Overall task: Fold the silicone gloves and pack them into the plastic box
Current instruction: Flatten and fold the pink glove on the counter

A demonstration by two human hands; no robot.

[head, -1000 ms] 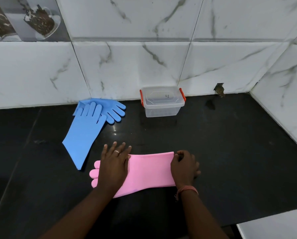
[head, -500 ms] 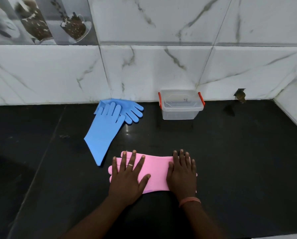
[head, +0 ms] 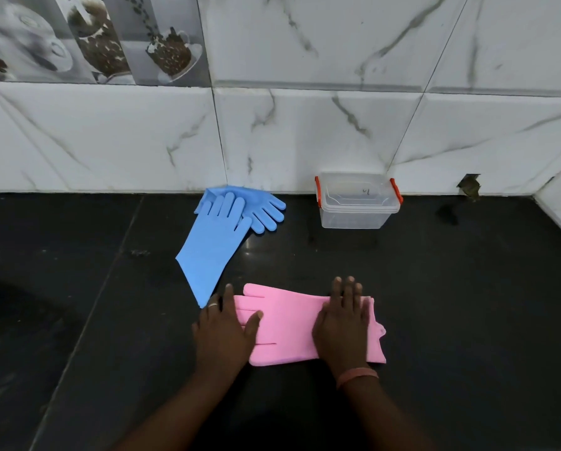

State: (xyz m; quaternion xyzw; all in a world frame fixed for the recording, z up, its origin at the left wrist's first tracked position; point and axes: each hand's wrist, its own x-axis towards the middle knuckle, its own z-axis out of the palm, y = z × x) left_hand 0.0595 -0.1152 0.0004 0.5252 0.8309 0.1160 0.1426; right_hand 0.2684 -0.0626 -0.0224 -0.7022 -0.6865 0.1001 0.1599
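A person's two hands pressed flat on a pink silicone glove [head: 289, 327] lying low in the middle of the frame on a black countertop [head: 468, 304]. The left hand [head: 222, 333] lay on the glove's finger end, its own fingers straight and clasping nothing; the right hand [head: 342, 327] lay palm-down, likewise unclenched, over the opposite end, where the glove appeared to be doubled over. The glove's long axis ran left to right across the frame, between the two hands, with its fingers pointing toward the left edge.

The clear plastic box [head: 359, 203], with orange clips and its lid seemingly on, stood against the marble-tiled wall above and to the right of the glove, well apart from it and nearer the right hand. Two blue gloves [head: 217, 236] lay overlapped in the centre left, one cuff tip just beside the left hand.

Both palms hid the layers beneath them, so how many folds the pink glove held could not be made out. Both forearms were cut off by the bottom edge.
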